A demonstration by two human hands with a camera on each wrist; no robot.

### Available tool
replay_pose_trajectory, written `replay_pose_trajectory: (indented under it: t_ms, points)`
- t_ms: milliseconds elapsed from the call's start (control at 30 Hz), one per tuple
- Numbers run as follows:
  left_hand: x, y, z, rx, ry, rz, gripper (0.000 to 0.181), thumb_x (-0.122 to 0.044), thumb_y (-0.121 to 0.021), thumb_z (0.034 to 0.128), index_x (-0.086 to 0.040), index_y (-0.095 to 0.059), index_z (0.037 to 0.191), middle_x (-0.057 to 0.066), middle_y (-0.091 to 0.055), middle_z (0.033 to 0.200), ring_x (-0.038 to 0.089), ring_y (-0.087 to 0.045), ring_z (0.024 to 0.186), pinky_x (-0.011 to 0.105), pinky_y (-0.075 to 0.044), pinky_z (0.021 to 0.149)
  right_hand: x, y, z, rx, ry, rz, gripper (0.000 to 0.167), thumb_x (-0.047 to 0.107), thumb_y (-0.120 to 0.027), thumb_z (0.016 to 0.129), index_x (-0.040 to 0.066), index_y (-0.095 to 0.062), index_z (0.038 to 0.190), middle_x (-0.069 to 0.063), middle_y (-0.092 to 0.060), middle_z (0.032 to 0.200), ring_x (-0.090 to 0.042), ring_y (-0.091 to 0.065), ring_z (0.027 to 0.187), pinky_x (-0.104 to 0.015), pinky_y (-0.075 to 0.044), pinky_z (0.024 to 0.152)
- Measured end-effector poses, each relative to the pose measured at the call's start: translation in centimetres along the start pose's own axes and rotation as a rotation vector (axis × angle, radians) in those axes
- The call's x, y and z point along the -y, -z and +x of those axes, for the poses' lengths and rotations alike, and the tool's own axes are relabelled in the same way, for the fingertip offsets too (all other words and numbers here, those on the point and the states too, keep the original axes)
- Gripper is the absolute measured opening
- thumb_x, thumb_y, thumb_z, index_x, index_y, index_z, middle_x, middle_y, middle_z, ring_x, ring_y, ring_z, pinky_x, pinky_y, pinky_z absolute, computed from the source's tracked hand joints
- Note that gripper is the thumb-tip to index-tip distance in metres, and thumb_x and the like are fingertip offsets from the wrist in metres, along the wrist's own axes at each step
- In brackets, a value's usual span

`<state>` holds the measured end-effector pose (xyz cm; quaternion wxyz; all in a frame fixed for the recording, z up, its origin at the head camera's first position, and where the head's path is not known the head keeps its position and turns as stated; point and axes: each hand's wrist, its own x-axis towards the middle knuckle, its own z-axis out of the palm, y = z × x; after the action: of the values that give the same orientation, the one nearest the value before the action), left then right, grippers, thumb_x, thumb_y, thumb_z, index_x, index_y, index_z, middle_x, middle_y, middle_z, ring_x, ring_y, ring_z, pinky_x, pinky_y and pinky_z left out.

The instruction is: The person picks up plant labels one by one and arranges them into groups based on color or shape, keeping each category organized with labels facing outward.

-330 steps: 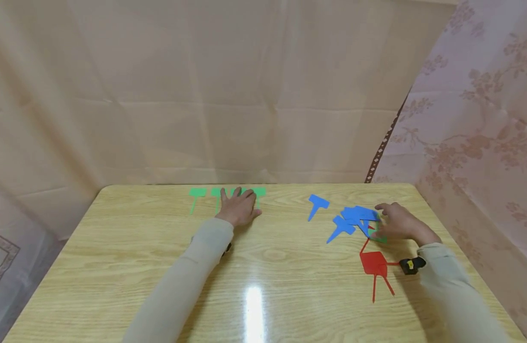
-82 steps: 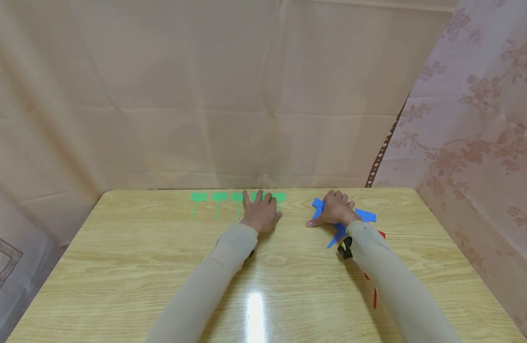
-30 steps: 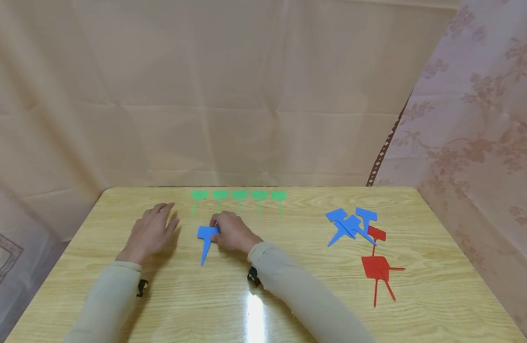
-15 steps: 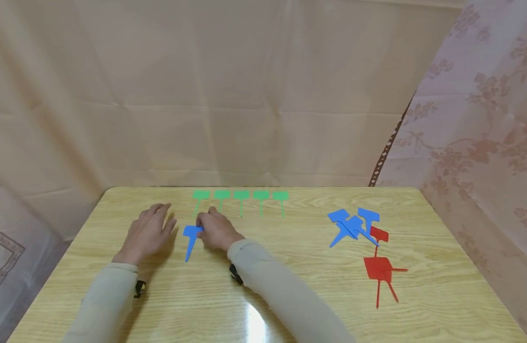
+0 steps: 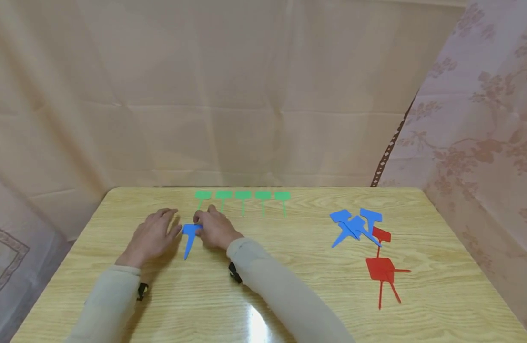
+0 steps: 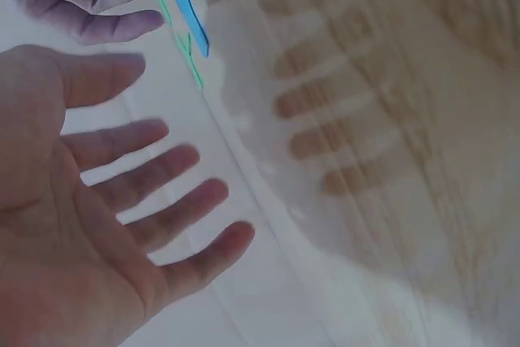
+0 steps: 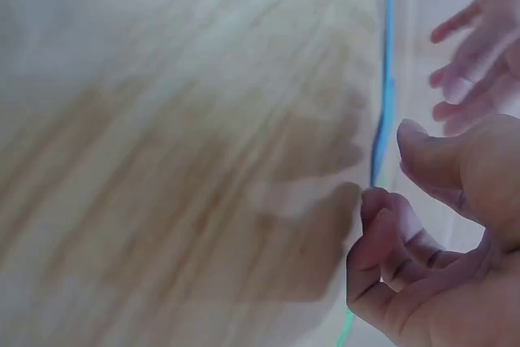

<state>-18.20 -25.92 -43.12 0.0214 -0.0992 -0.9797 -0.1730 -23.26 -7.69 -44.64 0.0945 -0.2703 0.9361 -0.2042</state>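
In the head view a blue T-shaped plant label lies between the two hands, stem towards the front. My right hand pinches the right end of its head between thumb and curled fingers; in the right wrist view the label is seen edge-on by those fingertips. My left hand is just left of the label, holding nothing, its fingers loosely extended and spread in the left wrist view. Behind the hands, several green plant labels form a row with heads along the table's back edge.
On the right lies a loose overlapping group of blue plant labels. Red plant labels lie in front of it, partly overlapping. The wooden table ends at a beige curtain behind; a flowered cloth hangs on the right.
The right hand took a blue plant label from the right-hand group and brought it left, below the green row. The left hand left the green row, moving left and forward. A fifth green label joined the row.
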Motion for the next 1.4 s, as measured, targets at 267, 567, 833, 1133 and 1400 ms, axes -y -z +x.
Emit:
replay_pose_trajectory:
  t_ms: [267, 567, 833, 1133, 1400]
  points:
    - [-0.2, -0.1, -0.7, 0.076, -0.128, -0.066, 0.062, -0.030, -0.072, 0.0964, 0.007, -0.051, 0.142, 0.031, -0.047, 0.145, 0.055, -0.048, 0.127, 0.073, -0.042, 0.095, -3.1, 2.6, -2.8, -0.028, 0.096, 0.075, 0.033, 0.027, -0.064, 0.102, 0.016, -0.062, 0.133, -0.003, -0.054, 0.114, -0.015, -0.057, 0.094, -0.028, -0.051, 0.081]
    - [0.2, 0.4, -1.4, 0.171, -0.176, -0.082, 0.070, -0.035, -0.076, 0.0925, 0.007, -0.051, 0.143, 0.032, -0.044, 0.148, 0.055, -0.043, 0.132, 0.073, -0.039, 0.097, -10.9, 6.2, -7.7, -0.110, 0.071, 0.074, 0.034, 0.020, -0.068, 0.099, 0.009, -0.062, 0.131, -0.010, -0.058, 0.110, -0.023, -0.059, 0.097, -0.040, -0.050, 0.083]
    - [0.2, 0.6, -1.1, 0.211, -0.207, -0.039, 0.073, -0.035, -0.080, 0.0880, 0.007, -0.053, 0.141, 0.031, -0.045, 0.148, 0.057, -0.041, 0.131, 0.076, -0.040, 0.093, -17.2, 9.0, -12.5, -0.171, 0.009, 0.034, 0.038, 0.015, -0.073, 0.096, 0.004, -0.062, 0.130, -0.014, -0.060, 0.107, -0.022, -0.059, 0.084, -0.041, -0.051, 0.074]
    - [-0.2, 0.3, -0.8, 0.213, -0.173, -0.029, 0.075, -0.037, -0.080, 0.0874, 0.005, -0.053, 0.143, 0.030, -0.044, 0.149, 0.058, -0.040, 0.132, 0.079, -0.038, 0.090, -23.1, 12.3, -16.4, -0.174, -0.029, 0.010, 0.047, 0.009, -0.077, 0.091, -0.003, -0.058, 0.133, -0.023, -0.060, 0.109, -0.027, -0.057, 0.086, -0.043, -0.051, 0.072]
    - [-0.4, -0.1, -0.5, 0.230, -0.156, -0.015, 0.076, -0.037, -0.080, 0.0877, 0.005, -0.051, 0.144, 0.030, -0.042, 0.150, 0.059, -0.038, 0.132, 0.079, -0.039, 0.089, -26.8, 15.0, -18.0, 0.025, -0.066, -0.102, 0.072, 0.007, -0.084, 0.082, 0.002, -0.050, 0.145, -0.029, -0.052, 0.123, -0.043, -0.047, 0.107, -0.059, -0.046, 0.087]
